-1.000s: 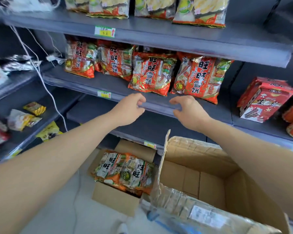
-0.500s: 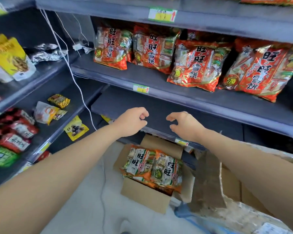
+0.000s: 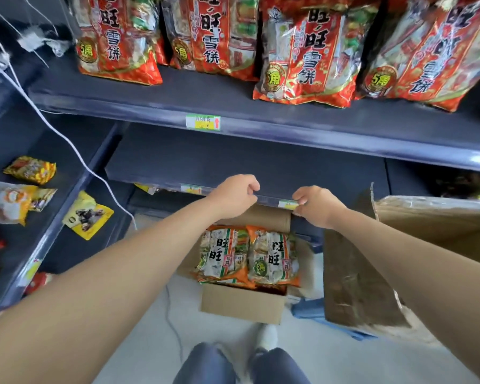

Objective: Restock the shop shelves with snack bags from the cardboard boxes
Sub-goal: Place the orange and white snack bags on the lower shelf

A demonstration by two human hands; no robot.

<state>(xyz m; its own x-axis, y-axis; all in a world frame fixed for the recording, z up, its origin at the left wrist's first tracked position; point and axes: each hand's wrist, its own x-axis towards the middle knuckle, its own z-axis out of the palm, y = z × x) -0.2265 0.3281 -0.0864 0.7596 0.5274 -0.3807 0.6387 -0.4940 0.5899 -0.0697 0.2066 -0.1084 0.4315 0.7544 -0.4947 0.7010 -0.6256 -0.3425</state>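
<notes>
Both bare arms are stretched forward and down toward the front edge of the lower shelf point(image 3: 233, 156). The left hand point(image 3: 234, 196) is curled loosely with nothing held in it. The right hand point(image 3: 315, 206) is also curled, its fingertips point(image 3: 299, 200) placed at a yellow price label point(image 3: 287, 204) on the shelf edge; whether the label is pinched cannot be told. Below the hands, two orange and white snack bags point(image 3: 247, 256) are seen lying side by side in an open cardboard box point(image 3: 241, 303) on the floor. A larger box point(image 3: 427, 225) is seen at the right. Four red snack bags point(image 3: 302, 51) are stood upright on the upper shelf point(image 3: 261, 120).
</notes>
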